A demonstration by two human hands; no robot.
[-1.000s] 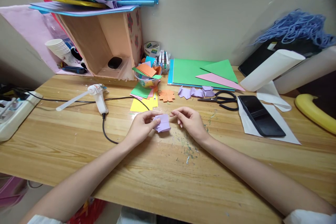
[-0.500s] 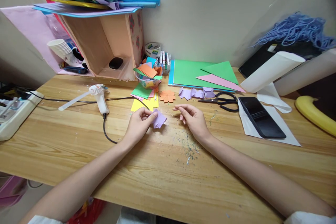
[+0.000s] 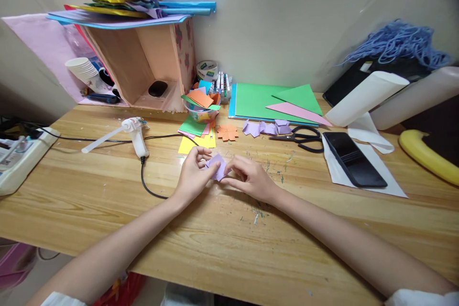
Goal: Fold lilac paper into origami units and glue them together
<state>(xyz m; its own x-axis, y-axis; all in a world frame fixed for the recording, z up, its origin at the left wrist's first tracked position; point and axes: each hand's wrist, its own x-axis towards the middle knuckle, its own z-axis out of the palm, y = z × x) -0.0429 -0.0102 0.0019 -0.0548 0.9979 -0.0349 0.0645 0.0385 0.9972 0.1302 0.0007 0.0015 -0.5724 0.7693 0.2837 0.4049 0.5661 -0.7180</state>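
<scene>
A small folded piece of purple paper (image 3: 216, 166) is held just above the table between both hands. My left hand (image 3: 195, 171) pinches it from the left, thumb on top. On the right edge of the paper, my right hand (image 3: 247, 176) has its thumb and fingers closed. Beyond the hands lie an orange paper flower (image 3: 227, 132), several folded purple pieces (image 3: 267, 127) and black-handled scissors (image 3: 304, 138). Yellow paper (image 3: 191, 144) and green paper (image 3: 193, 125) are stacked behind my left hand.
A white glue gun (image 3: 136, 139) with a black cable stands at the left. A black phone (image 3: 355, 160) rests on white paper at the right. Behind are a paper-filled bowl (image 3: 202, 114), green sheets (image 3: 258, 100) and an open box (image 3: 158, 57). Paper scraps dot the wood table (image 3: 215, 244).
My right hand has moved left and down to the purple paper and closed on its edge. The paper has turned in my left hand. The view has shifted slightly.
</scene>
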